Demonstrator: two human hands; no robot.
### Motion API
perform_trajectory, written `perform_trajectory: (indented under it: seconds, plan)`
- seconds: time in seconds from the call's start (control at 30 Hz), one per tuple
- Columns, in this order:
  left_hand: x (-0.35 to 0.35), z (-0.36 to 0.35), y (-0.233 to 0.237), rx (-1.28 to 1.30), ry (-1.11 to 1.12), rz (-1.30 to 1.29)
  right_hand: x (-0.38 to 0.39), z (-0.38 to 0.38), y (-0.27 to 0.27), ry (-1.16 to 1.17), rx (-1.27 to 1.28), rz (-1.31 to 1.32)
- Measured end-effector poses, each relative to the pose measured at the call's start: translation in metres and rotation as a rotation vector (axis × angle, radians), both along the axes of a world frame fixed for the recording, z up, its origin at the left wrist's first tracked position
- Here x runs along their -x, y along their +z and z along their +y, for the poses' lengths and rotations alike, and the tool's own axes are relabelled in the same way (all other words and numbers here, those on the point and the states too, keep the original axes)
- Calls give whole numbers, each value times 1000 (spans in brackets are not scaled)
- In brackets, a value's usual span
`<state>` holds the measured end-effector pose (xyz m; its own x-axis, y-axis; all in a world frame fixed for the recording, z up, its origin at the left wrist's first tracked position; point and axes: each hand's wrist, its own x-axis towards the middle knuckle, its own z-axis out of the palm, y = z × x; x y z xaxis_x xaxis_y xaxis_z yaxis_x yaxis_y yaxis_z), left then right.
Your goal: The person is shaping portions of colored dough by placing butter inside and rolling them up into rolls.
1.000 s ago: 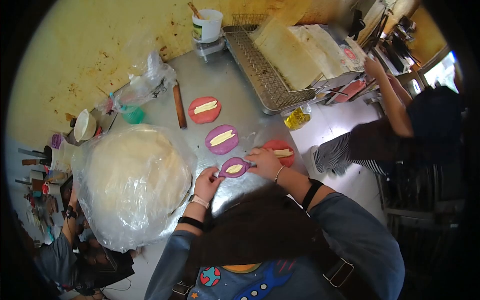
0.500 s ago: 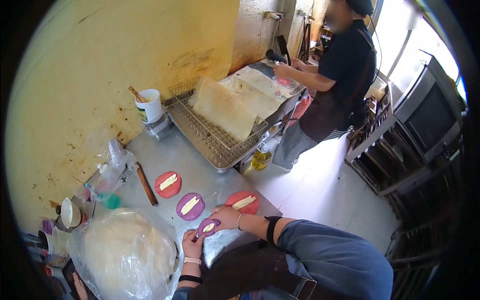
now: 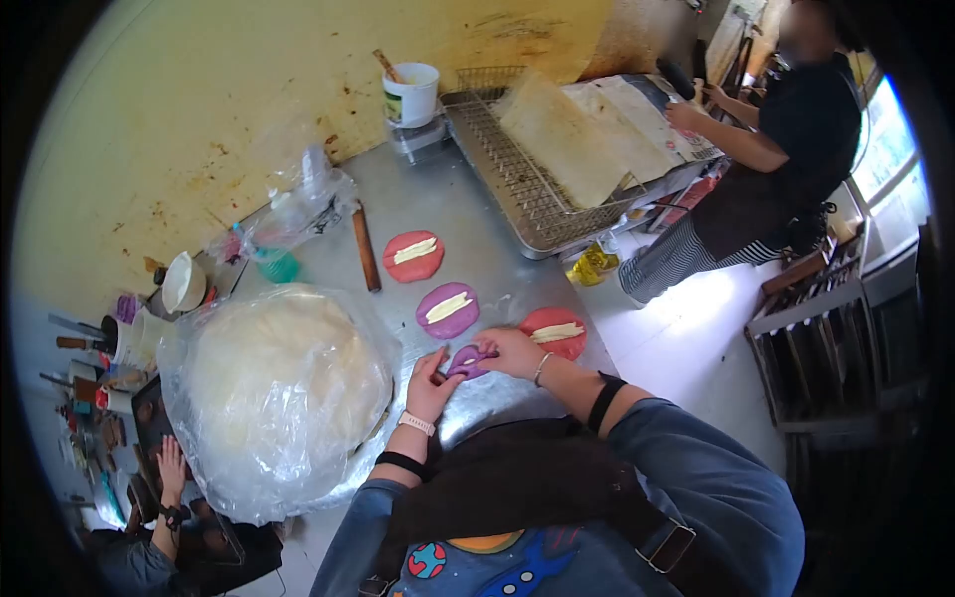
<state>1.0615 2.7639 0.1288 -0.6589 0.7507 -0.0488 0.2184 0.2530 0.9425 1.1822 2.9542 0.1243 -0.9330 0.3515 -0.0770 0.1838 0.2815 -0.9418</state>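
Note:
My left hand (image 3: 429, 386) and my right hand (image 3: 509, 352) pinch the edges of a small purple dough piece (image 3: 468, 362) between them, its sides folded up around a little pale filling. Behind it lies a flat purple dough round (image 3: 447, 310) with a pale strip on top. Farther back is a red dough round (image 3: 414, 257) with a similar strip. Another red round (image 3: 553, 333) sits just beyond my right hand, partly hidden by it.
A large plastic-wrapped dough mass (image 3: 284, 388) fills the left side, near a wooden rolling pin (image 3: 365, 249). A wire rack (image 3: 527, 179) on a tray and a white bucket (image 3: 410, 96) stand behind. One person (image 3: 796, 129) works at back right; another person's hand (image 3: 172, 466) shows lower left.
The view has swung left and down, so the table appears farther right. The purple piece in my hands is folded more closed, with less filling showing. Another person's arm shows more fully at lower left.

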Motion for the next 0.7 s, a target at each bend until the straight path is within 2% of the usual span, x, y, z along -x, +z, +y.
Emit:
perform_trajectory:
  seconds: [0.13,0.2,0.27,0.33,0.37,0.43,0.53,0.63,0.7]
  plan:
    - [4,3,-7,77,-75,161,-3,2,5,78,-242,21]
    - [6,7,-18,82,-92,123,2,5,3,141,-428,48]
    - [9,12,-23,117,-98,122,8,5,3,128,-385,-14]
    - [11,15,-23,55,-143,322,9,0,-1,101,-351,-19]
    - [9,13,-23,34,-160,414,7,1,-2,120,-429,7]
    - [2,15,-1,82,-149,389,7,1,-2,165,-576,69]
    - [8,11,-3,29,-191,388,3,2,6,149,-474,107]
    - [8,11,25,118,-165,254,1,-3,23,70,-479,158]
    - [6,17,31,72,-176,379,1,-1,24,93,-532,127]
